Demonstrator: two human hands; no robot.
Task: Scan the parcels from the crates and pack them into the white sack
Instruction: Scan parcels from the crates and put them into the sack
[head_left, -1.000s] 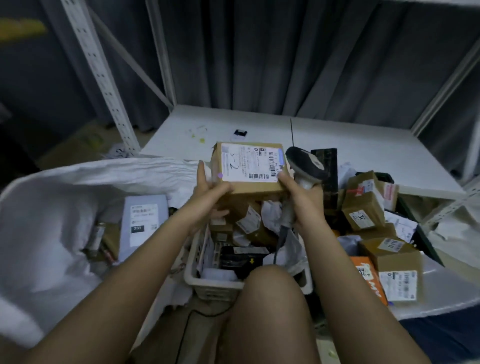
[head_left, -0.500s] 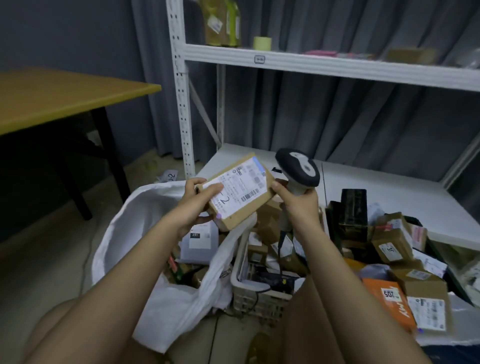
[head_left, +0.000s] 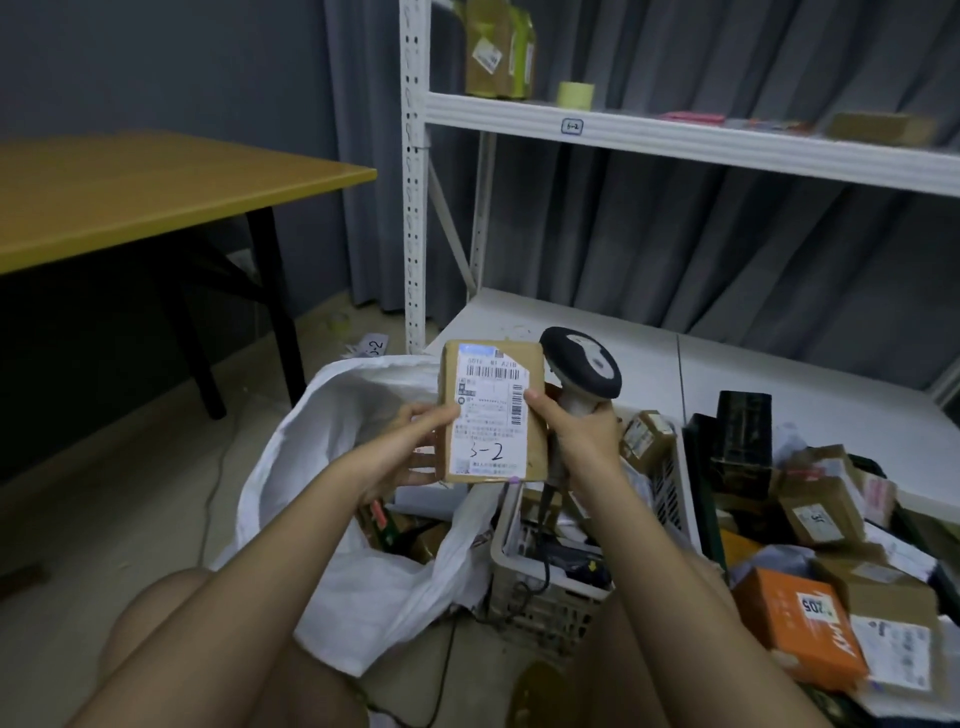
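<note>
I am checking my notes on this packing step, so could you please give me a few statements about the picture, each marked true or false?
1. Both hands hold the brown parcel. True: left hand, right hand.
2. The right hand also grips the scanner. True.
3. The parcel's label is handwritten "6-2". False: it reads "5-2".
4. The parcel lies inside the white sack. False: it is held above the sack's mouth.
5. An orange box lies among parcels on the right. True.
</note>
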